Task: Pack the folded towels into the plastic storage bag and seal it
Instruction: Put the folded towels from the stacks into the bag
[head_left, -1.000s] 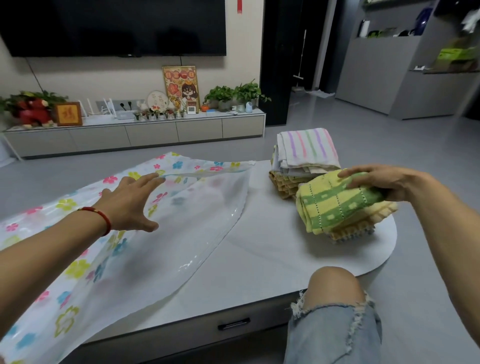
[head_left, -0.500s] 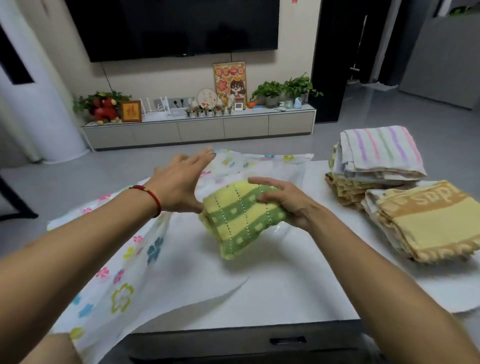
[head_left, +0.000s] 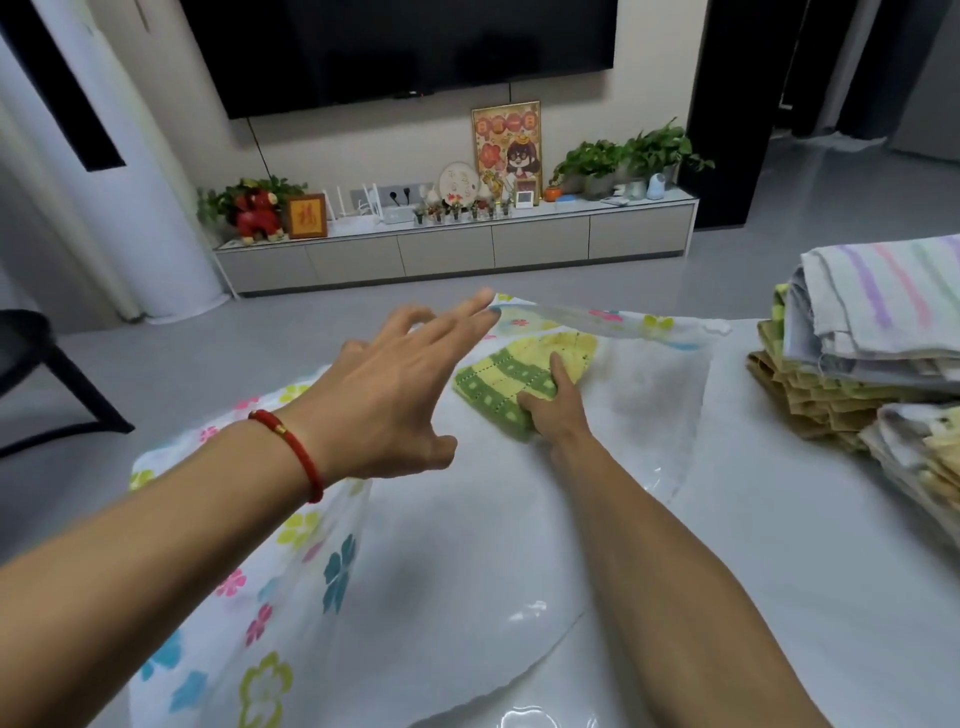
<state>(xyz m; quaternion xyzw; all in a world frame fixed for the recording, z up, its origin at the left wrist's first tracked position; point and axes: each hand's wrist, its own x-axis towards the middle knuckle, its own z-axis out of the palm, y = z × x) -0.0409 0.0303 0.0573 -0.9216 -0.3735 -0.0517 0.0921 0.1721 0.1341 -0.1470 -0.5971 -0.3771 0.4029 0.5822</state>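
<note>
The right hand (head_left: 553, 415) grips the green and yellow towel (head_left: 524, 382) inside the flowered plastic bag (head_left: 322, 566) lying on the white table (head_left: 779, 545). The left hand (head_left: 384, 395), fingers spread and straight, lifts the bag's upper layer at its far edge. More folded towels (head_left: 872, 343) sit stacked at the right

Both forearms are bare, without sleeves; a red cord bracelet (head_left: 292, 451) with a small gold bead circles the wrist just behind the left hand (head_left: 387, 395).
</note>
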